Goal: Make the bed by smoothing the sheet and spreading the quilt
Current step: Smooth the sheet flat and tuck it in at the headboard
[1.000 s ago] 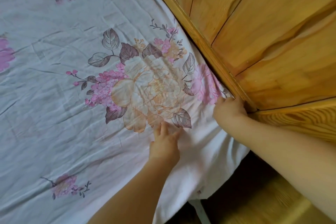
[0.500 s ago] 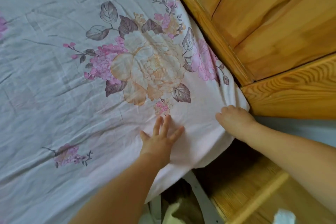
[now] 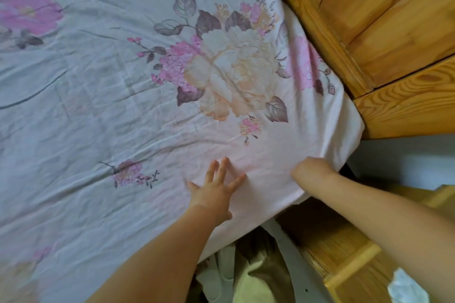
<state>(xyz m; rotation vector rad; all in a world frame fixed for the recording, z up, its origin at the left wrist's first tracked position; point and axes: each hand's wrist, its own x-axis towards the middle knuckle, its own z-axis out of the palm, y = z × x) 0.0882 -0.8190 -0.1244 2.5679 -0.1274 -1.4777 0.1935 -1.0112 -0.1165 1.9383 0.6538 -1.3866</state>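
Now the left hand point(image 3: 216, 190) lies flat on the floral sheet point(image 3: 103, 96), its fingers point(image 3: 224, 166) straight and spread apart, palm down near the bed's edge. Just beyond those fingertips sits a small pink sprig of the print, and farther past it the large cream and pink peony bouquet point(image 3: 231, 69). Off to the thumb side of the left hand, another small pink spray point(image 3: 130, 172) is printed on the cloth.

The right hand point(image 3: 311, 171) is at the sheet's corner, close beside the left hand's little finger. Its fingers are curled over the fabric edge and tucked out of sight underneath, so the grip looks like a clutch on the sheet, with folds gathering up from the knuckles toward the corner. Creases run across the sheet away from both hands.

Beyond the right knuckles, the corner of the sheet meets the wooden headboard point(image 3: 384, 32). Below the wrists, past the bed's edge, lie rumpled pale clothes point(image 3: 248, 275) and a wooden frame point(image 3: 344, 265).
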